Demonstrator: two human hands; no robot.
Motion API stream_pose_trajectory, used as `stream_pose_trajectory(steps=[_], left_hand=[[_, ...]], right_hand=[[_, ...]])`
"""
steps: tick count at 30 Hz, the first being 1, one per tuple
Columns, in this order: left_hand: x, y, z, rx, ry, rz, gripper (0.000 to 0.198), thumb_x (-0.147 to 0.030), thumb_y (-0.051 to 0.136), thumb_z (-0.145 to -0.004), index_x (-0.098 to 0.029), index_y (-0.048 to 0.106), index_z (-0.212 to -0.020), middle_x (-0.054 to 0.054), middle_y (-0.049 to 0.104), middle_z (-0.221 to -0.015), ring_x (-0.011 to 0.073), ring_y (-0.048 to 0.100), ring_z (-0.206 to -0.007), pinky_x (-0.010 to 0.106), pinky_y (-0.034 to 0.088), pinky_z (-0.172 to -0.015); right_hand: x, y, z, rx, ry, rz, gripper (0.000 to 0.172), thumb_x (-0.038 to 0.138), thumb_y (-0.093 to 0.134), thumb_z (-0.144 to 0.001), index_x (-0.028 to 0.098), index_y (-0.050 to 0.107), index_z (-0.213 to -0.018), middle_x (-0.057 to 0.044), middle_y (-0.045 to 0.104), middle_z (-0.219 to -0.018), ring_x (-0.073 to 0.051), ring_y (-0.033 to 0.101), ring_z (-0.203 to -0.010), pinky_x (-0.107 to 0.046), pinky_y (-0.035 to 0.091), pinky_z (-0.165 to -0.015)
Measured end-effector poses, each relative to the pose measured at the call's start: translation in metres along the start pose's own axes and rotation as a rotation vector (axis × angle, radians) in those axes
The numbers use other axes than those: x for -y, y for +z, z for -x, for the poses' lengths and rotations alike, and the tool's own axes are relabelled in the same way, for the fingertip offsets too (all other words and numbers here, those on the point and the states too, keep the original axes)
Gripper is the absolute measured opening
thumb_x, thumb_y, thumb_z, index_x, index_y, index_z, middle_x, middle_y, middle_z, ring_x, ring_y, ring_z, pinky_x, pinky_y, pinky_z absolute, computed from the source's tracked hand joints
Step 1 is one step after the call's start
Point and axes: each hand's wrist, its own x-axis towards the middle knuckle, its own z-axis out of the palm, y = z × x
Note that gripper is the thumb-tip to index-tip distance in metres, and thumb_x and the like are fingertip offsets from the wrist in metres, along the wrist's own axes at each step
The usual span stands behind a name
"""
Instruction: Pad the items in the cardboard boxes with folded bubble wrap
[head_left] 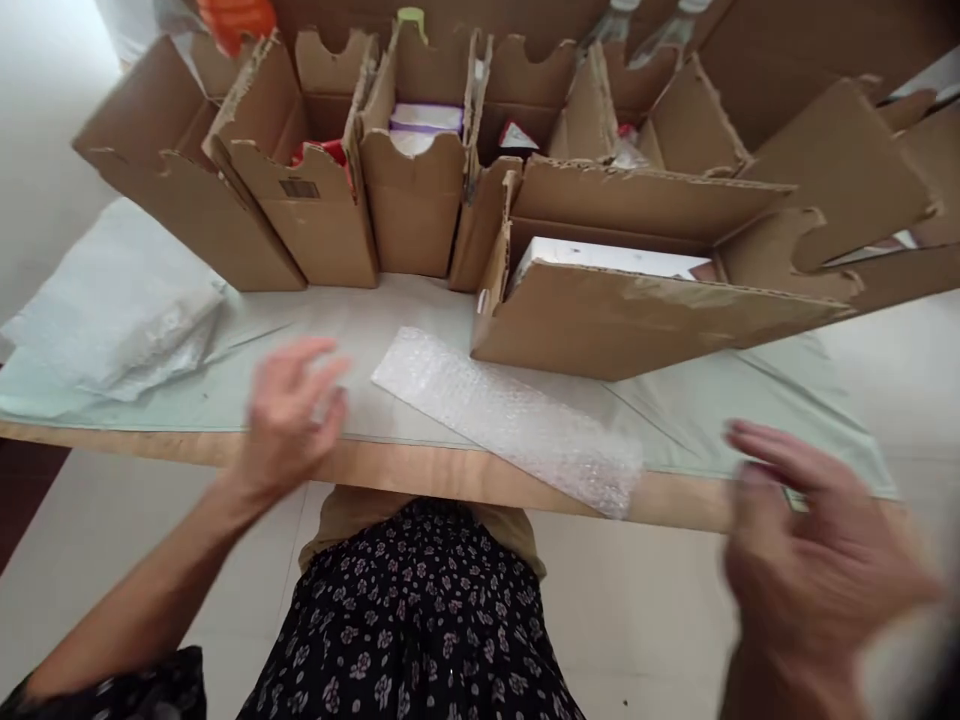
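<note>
- Leftmost, a pile of clear plastic wrap [112, 300] lies on the pale green cloth [262, 325], apart from both hands; as far as it shows, none of it is in use.
- Next comes the left hand [296, 410], above the front of the table, its fingers loosely curled and the thumb apart from them, with nothing between.
- Behind it runs a row of open-topped cartons [416, 215]; several are stocked, one with a red item [322, 152], another with white-and-purple packs [427, 118].
- Midway between the hands lies the bubble wrap strip [510, 420], slanting from the cloth to the table's wooden edge [420, 475]. It is flat and untouched. I judge the work on it to be at an early point: the piece is set out on its own, yet nothing rests on it and no fold or tape shows.
- Behind the strip, the wide carton [637, 320] holds a white box [622, 257], which sits inside it, unwrapped where it shows.
- Farthest right is the right hand [817, 530], well apart from the strip. Blur makes its fingers hard to read, but they seem extended, with a gap to the thumb and nothing visibly gripped.
</note>
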Motion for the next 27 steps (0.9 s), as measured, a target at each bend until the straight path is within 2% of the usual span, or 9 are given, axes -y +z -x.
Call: stream_pose_trajectory(steps=[4,8,11,14,16,19,23,25,27], left_hand=[[-0.079,0.078,-0.024,0.403,0.279,0.094,0.037,-0.023,0.051,-0.102,-0.014,0.062,-0.136,0.018,0.058,-0.152,0.0339,0.047,-0.149,0.057,0.042,-0.121],[-0.082,0.104,-0.015,0.621,0.201,-0.004,0.052,-0.039,0.05,-0.104,-0.022,0.049,-0.153,0.016,0.046,-0.165,0.0407,0.035,-0.156,0.075,0.022,-0.124],[-0.07,0.096,0.004,0.625,0.143,-0.037,0.056,-0.046,0.049,-0.105,-0.029,0.043,-0.158,0.012,0.035,-0.171,0.0418,0.025,-0.16,0.077,0.013,-0.124],[-0.069,0.089,0.014,0.625,0.106,-0.032,0.056,-0.045,0.05,-0.104,-0.031,0.043,-0.158,0.011,0.034,-0.172,0.0418,0.022,-0.161,0.076,0.009,-0.125],[-0.074,0.086,0.013,0.632,0.088,-0.018,0.055,-0.046,0.051,-0.104,-0.032,0.044,-0.157,0.011,0.035,-0.171,0.042,0.022,-0.161,0.076,0.009,-0.125],[-0.082,0.081,0.004,0.62,0.082,-0.022,0.053,-0.047,0.051,-0.104,-0.029,0.048,-0.154,0.014,0.039,-0.169,0.0423,0.028,-0.159,0.075,0.013,-0.125],[-0.082,0.078,-0.01,0.583,0.112,-0.073,0.052,-0.044,0.048,-0.105,-0.024,0.051,-0.152,0.016,0.04,-0.168,0.041,0.033,-0.157,0.073,0.014,-0.126],[-0.072,0.08,-0.009,0.623,0.121,-0.063,0.051,-0.042,0.047,-0.105,-0.024,0.05,-0.153,0.014,0.042,-0.168,0.0389,0.034,-0.157,0.07,0.018,-0.126],[-0.059,0.081,-0.004,0.654,0.12,-0.03,0.053,-0.041,0.046,-0.106,-0.025,0.048,-0.156,0.013,0.04,-0.169,0.037,0.031,-0.159,0.067,0.02,-0.127]], right_hand=[[0.069,0.076,0.008,0.513,-0.276,-0.198,0.039,0.017,0.049,-0.1,0.025,0.069,-0.132,-0.01,0.071,-0.138,-0.028,0.067,-0.127,-0.051,0.053,-0.11],[0.071,0.127,0.023,0.748,-0.301,-0.113,0.051,0.027,0.044,-0.103,0.017,0.054,-0.152,-0.013,0.052,-0.16,-0.031,0.047,-0.15,-0.054,0.043,-0.121],[0.016,0.103,0.042,0.733,-0.304,0.01,0.057,0.042,0.048,-0.104,0.02,0.048,-0.157,-0.013,0.046,-0.164,-0.033,0.04,-0.154,-0.056,0.037,-0.123],[-0.047,0.045,0.058,0.608,-0.162,0.199,0.057,0.047,0.041,-0.107,0.021,0.046,-0.158,-0.015,0.048,-0.162,-0.036,0.043,-0.152,-0.061,0.037,-0.12],[-0.063,0.013,0.059,0.469,-0.041,0.314,0.055,0.045,0.039,-0.108,0.019,0.05,-0.155,-0.019,0.053,-0.158,-0.039,0.045,-0.15,-0.064,0.038,-0.117],[-0.033,0.007,0.053,0.35,-0.022,0.287,0.052,0.04,0.044,-0.107,0.021,0.051,-0.154,-0.018,0.051,-0.16,-0.039,0.043,-0.151,-0.064,0.037,-0.118],[0.043,0.063,0.042,0.597,-0.266,0.004,0.05,0.04,0.047,-0.105,0.026,0.052,-0.153,-0.01,0.048,-0.163,-0.031,0.041,-0.153,-0.056,0.036,-0.123],[0.052,0.082,0.043,0.723,-0.36,-0.066,0.049,0.04,0.048,-0.105,0.024,0.055,-0.151,-0.01,0.051,-0.161,-0.03,0.043,-0.152,-0.055,0.036,-0.123],[0.033,0.078,0.051,0.747,-0.363,-0.057,0.047,0.039,0.048,-0.105,0.023,0.057,-0.149,-0.01,0.053,-0.16,-0.03,0.046,-0.15,-0.056,0.037,-0.123]])
